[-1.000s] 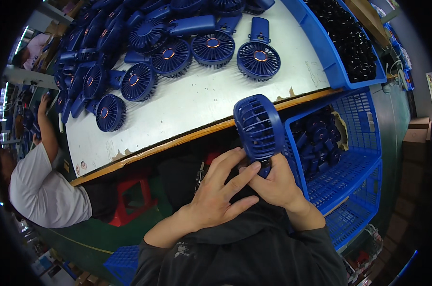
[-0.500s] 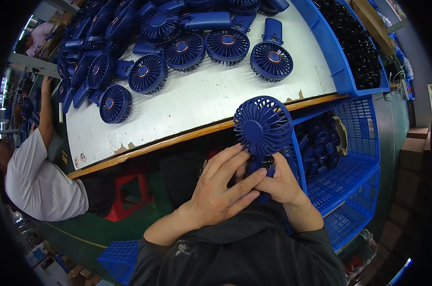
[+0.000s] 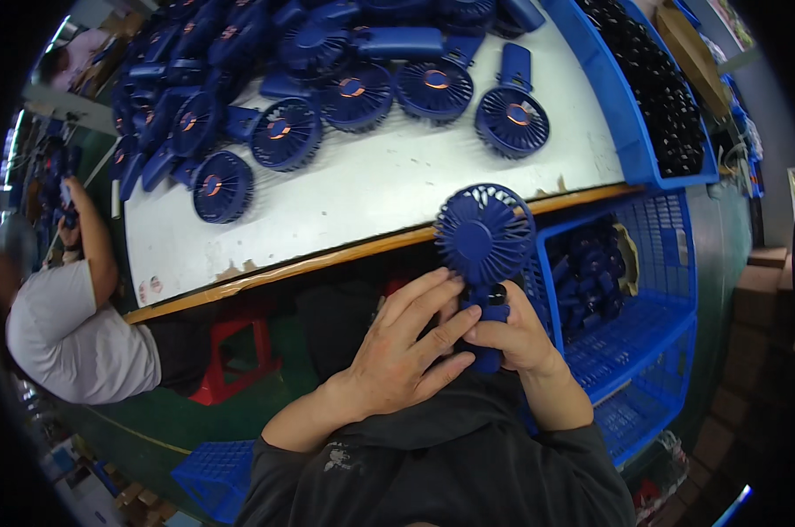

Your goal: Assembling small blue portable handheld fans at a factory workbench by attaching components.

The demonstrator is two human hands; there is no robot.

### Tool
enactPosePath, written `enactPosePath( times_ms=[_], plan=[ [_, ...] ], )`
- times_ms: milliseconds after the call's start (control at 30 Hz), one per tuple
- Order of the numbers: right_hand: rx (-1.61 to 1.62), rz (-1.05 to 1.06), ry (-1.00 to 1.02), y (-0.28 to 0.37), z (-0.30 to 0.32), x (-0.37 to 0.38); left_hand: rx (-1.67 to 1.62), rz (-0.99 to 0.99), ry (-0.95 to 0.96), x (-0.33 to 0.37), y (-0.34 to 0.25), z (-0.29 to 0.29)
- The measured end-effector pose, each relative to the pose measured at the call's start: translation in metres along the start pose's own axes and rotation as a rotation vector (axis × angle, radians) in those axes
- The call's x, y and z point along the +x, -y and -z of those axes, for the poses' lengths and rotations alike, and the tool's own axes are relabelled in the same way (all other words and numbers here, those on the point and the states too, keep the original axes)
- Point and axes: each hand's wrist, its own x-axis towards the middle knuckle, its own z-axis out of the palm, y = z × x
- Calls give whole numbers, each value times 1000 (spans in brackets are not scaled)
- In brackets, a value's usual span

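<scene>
A dark blue handheld fan [image 3: 476,241] is held upright in front of my chest, its round slatted head pointing away from me. My right hand [image 3: 518,341] grips the handle from the right, thumb lying across it. From the left, my left hand [image 3: 410,338] closes on the handle and neck, fingertips reaching the lower rim of the fan head. A small glossy black piece [image 3: 497,295] shows at the neck beside my right fingers; whether it is attached cannot be seen. The lower handle end sticks out between my hands.
Many similar blue fans [image 3: 287,133] lie heaped on the white table [image 3: 345,193]. A blue bin [image 3: 627,105] at its right holds small black parts. Below, blue crates [image 3: 621,329] hold more blue pieces. A co-worker [image 3: 72,303] sits left, near a red stool [image 3: 239,360].
The fan has tilted slightly and more of its handle shows below my fingers. My fingers have shifted a little on it. The co-worker's hands have come into view with a dark object.
</scene>
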Motion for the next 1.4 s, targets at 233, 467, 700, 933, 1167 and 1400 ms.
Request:
enactPosePath(
  times_ms=[233, 467, 700, 933, 1167, 1400],
  plan=[
    [133, 25, -91, -3, 2, -10, 426, 101, -346, 12, 42, 128],
    [140, 7, -83, -4, -2, -1, 875, 432, -877, 18, 177, 382],
    [110, 8, -133, -5, -9, 2, 1037, 402, -902, 61, 255, 508],
    [104, 0, -127, -6, -11, 3, 1059, 639, -897, 71, 235, 551],
    [185, 51, -41, 1, -10, 9, 247, 221, -939, 61, 153, 397],
    [90, 135, 141, 8, -35, 55, -404, 298, -323, -26, 23, 111]
  ],
)
